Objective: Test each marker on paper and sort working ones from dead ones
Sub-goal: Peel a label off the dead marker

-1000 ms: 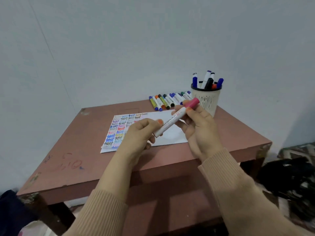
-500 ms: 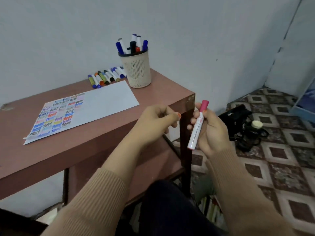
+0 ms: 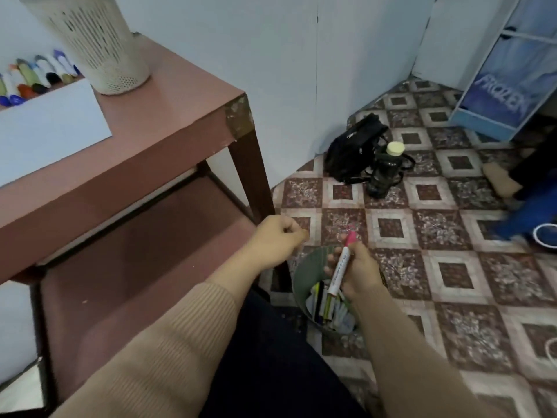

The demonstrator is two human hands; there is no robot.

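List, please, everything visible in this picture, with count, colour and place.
pink-capped marker: one, white body, in right hand above bin
bin: one, green, floor beside table leg
discarded markers: several, mixed, inside bin
table: one, reddish-brown, left
pen holder: one, cream, on table
row of markers: several, mixed, behind paper
paper: one, white, on table
bag: one, black, floor by wall
bottle: one, dark, pale cap, beside bag
left hand: curled, empty as far as seen
right hand: grip on the marker
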